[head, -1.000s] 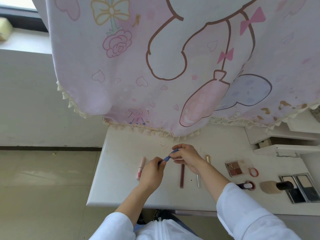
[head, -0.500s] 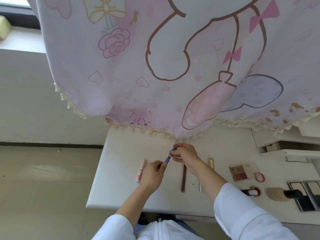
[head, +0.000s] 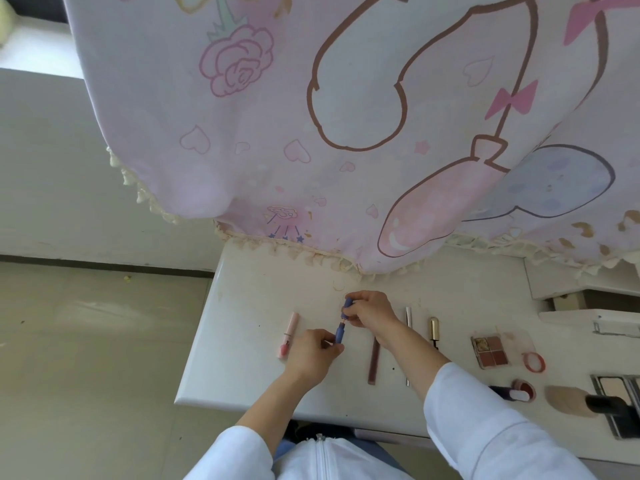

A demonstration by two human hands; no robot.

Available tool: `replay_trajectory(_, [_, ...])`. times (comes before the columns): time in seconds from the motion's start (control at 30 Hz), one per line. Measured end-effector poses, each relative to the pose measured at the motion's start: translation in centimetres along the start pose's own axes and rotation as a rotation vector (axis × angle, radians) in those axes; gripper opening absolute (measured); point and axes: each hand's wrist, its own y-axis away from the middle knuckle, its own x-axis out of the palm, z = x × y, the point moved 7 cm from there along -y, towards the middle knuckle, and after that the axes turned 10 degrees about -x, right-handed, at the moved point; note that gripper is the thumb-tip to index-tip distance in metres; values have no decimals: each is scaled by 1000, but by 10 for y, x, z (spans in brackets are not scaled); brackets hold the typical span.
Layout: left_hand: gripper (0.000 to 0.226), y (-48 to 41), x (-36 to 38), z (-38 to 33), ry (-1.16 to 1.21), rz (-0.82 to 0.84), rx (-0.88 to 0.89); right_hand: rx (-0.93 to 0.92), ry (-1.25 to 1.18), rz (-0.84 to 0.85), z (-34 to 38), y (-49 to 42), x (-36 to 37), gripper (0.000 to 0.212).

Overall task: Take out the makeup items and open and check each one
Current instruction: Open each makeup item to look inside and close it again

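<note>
A small blue makeup stick is pulled apart above the white table (head: 242, 341). My left hand (head: 311, 355) pinches its blue body (head: 340, 334). My right hand (head: 370, 310) grips its blue cap (head: 347, 302) just beyond the body; a thin tip shows in the gap between them. A pink lip gloss tube (head: 288, 335) lies left of my left hand. A brown pencil (head: 373, 362), a silver stick (head: 408, 317) and a gold-capped tube (head: 433, 331) lie to the right, partly behind my right forearm.
Further right lie an eyeshadow palette (head: 490, 351), a red ring (head: 533, 362), a small open pot (head: 519, 391), a foundation bottle (head: 571, 400) and a compact (head: 616, 389). A pink printed curtain (head: 346, 133) hangs over the table's far edge. White shelves (head: 588, 306) stand at the right.
My hands have drawn apart: the cap is now off the blue stick, with a gap and thin tip showing. The view has shifted slightly left.
</note>
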Motion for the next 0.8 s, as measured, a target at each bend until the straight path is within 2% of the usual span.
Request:
replay_trajectory(0.23, [23,-7,-4,4,-82,-91,1,-25,108,11,-2,-11,6,22])
replay_trajectory(0.37, [36,-9,-2,4,-97,-136,20,-81,187,15,2,-14,8,19])
replay_trajectory(0.8, [28,-8,-1,4,-159,-197,49,-124,392,-4,0,-14,6,28])
